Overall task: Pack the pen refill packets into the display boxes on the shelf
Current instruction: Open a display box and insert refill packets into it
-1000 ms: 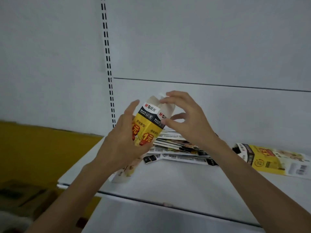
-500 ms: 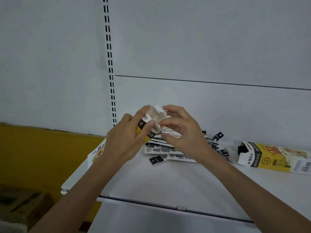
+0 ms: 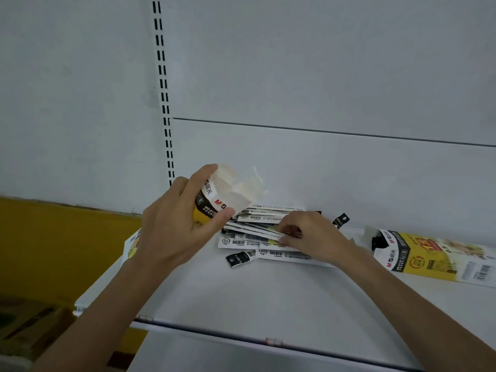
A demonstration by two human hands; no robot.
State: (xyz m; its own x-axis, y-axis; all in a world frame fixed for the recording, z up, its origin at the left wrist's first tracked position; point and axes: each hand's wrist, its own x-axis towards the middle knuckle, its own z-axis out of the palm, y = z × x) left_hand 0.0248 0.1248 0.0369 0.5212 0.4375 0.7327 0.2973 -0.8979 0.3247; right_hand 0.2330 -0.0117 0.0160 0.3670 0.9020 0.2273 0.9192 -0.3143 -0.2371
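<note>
One open-flapped display box (image 3: pixel 214 200) in curled left fingers (image 3: pixel 199 179), right fingers (image 3: pixel 294 227) pinching the refill packet pile (image 3: pixel 252 224)

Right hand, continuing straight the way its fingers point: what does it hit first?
The right hand pinches the refill packets; beyond them, likely the display box in the left hand, though depth is unclear.

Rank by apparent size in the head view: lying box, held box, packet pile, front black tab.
Lying box
Packet pile, partly under the right hand
Held box, partly covered by the left hand; unsure against it
Black tab
</note>
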